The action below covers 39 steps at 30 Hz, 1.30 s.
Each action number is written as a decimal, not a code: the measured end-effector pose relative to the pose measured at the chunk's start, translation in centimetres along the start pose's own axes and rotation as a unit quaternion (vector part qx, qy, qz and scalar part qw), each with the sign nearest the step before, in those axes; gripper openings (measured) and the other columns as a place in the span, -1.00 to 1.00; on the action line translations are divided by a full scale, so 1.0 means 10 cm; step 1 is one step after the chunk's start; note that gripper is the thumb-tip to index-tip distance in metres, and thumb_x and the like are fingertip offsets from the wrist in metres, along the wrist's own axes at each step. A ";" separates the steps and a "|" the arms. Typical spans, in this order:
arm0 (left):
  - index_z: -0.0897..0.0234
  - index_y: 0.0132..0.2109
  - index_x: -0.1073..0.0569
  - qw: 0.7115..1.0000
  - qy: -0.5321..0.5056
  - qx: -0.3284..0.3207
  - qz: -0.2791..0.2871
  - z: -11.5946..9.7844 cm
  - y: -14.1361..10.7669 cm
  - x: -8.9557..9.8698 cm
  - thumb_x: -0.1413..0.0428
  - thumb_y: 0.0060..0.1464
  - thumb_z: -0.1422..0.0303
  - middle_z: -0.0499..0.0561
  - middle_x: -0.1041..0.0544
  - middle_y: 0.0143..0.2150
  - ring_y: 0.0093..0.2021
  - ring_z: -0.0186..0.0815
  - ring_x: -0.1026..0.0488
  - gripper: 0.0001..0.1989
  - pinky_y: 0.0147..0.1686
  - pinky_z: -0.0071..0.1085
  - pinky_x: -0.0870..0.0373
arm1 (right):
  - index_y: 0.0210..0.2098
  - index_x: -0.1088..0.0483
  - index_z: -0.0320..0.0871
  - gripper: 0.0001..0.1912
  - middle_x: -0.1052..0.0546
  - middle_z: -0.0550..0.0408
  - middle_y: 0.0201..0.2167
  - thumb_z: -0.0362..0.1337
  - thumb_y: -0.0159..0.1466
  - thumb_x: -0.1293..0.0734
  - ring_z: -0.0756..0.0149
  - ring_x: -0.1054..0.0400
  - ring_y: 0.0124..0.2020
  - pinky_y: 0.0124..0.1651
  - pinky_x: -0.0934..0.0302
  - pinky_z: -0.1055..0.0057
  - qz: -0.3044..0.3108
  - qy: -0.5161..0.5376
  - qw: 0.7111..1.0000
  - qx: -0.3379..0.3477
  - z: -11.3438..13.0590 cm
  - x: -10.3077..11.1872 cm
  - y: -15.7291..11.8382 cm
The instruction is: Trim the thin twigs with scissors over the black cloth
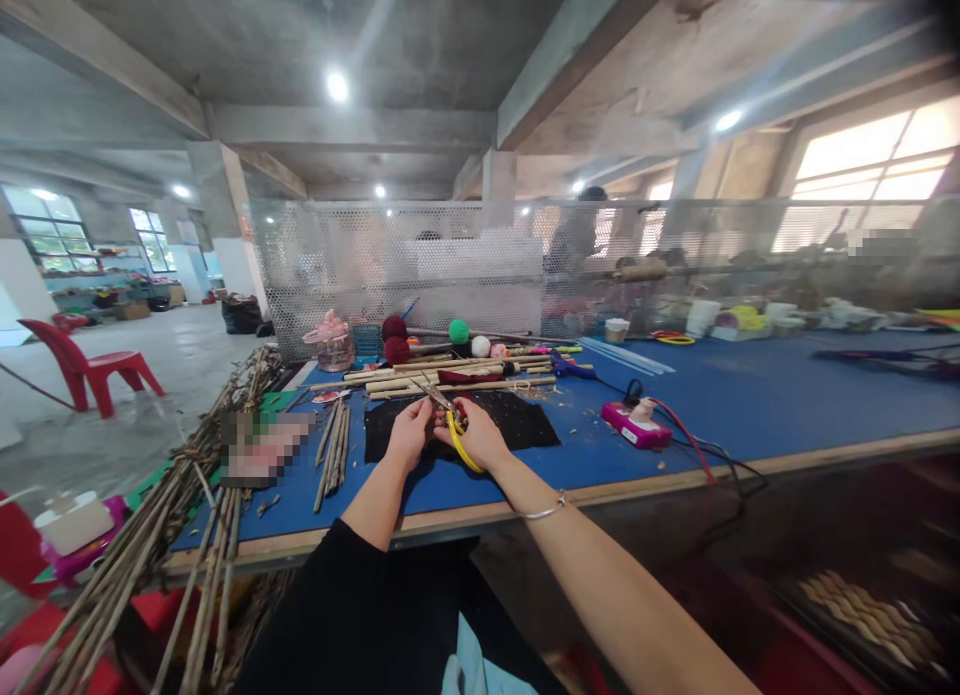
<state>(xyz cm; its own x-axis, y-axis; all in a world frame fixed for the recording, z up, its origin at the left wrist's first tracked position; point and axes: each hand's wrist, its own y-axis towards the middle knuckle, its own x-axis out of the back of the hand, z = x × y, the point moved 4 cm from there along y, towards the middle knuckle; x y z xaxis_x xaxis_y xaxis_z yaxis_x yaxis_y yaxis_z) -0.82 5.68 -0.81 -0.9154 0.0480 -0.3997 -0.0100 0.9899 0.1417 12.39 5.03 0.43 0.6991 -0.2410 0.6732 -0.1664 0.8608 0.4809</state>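
My right hand [480, 432] is closed around a pair of scissors [458, 443] with yellow handles. Their metal blades point away from me and to the left. Just beside the blades, my left hand [412, 427] is closed, its thumb and fingers pinched together; whatever it grips is too small to make out. Both hands are over a black cloth [525, 421] lying on the blue tabletop. Cut wooden sticks [435, 372] lie in a pile beyond the cloth, and several short thin twigs [334, 453] rest to the left of it.
Long bundled branches [202, 475] hang over the table's left end. Yarn balls [459, 331] and a glue gun [570, 366] lie behind the sticks. A purple power strip [636, 426] with cables sits at right. A perforated screen [397, 265] runs along the back.
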 end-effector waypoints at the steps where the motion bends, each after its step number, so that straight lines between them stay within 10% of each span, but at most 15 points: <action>1: 0.37 -0.26 -0.42 1.000 0.004 0.001 -0.003 0.00 0.00 0.00 -0.21 -0.23 0.10 0.01 -0.48 -0.43 -0.56 -0.47 -0.35 -0.54 -0.62 -0.58 -0.24 | -0.02 -0.22 -0.12 -0.39 -0.41 0.01 -0.17 -0.05 -0.03 -0.37 0.27 -0.31 -0.17 -0.16 -0.17 0.36 -0.003 0.003 1.000 0.002 0.00 0.00 0.00; 39: 0.37 -0.15 -0.47 0.996 0.083 -0.019 -0.010 0.02 -0.02 0.02 -0.19 -0.16 0.18 -0.03 -0.47 -0.52 -0.60 -0.48 -0.32 -0.57 -0.59 -0.54 -0.30 | -0.14 -0.32 -0.02 -0.55 -0.52 0.02 -0.34 0.13 0.13 -0.19 0.19 -0.41 -0.27 -0.35 -0.11 0.45 0.041 -0.080 0.994 -0.059 -0.01 0.03 0.00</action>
<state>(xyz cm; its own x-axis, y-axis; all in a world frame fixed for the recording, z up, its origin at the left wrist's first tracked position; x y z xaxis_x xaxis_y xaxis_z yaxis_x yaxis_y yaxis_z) -0.92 5.56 -1.06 -0.9687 0.0026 -0.2480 -0.0410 0.9845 0.1705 12.62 4.97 0.59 0.5658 -0.2280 0.7924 -0.1281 0.9250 0.3577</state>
